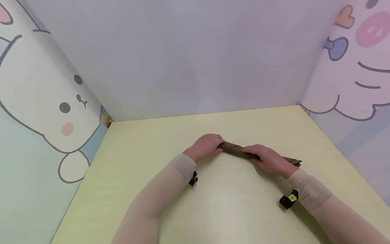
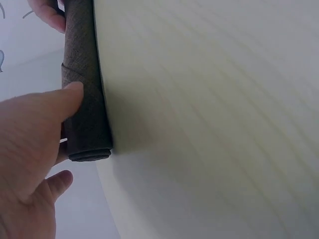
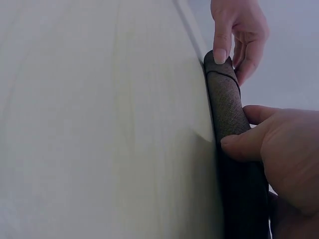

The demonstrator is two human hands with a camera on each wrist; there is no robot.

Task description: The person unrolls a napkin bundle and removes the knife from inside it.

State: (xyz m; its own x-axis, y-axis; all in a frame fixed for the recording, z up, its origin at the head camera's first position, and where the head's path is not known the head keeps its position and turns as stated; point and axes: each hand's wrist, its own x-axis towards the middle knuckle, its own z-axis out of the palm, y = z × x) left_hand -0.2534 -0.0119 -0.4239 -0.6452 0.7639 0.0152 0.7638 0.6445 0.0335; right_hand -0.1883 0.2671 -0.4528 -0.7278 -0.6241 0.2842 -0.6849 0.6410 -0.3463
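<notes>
A dark brown cloth rolled into a long tube point(image 1: 233, 149) lies slantwise on the pale table. My left hand point(image 1: 206, 146) holds its left end, the thumb on the near side and the fingers over the far side. Farther along, my right hand point(image 1: 268, 160) grips the roll between thumb and fingers. Past that hand, the right end of the roll sticks out with loose, pointed layers. In the left wrist view, the near end of the roll point(image 2: 85, 112) shows flat, stacked layers. A wrapped edge crosses the roll point(image 3: 227, 99) in the right wrist view.
The light wood-grain table point(image 1: 146, 149) meets a plain pale wall point(image 1: 195, 67) at its back edge. Side panels with a cartoon rabbit point(image 1: 45, 91) and a cartoon pig point(image 1: 365, 74) stand left and right. Black wrist cameras point(image 1: 287, 200) hang beneath the sleeves.
</notes>
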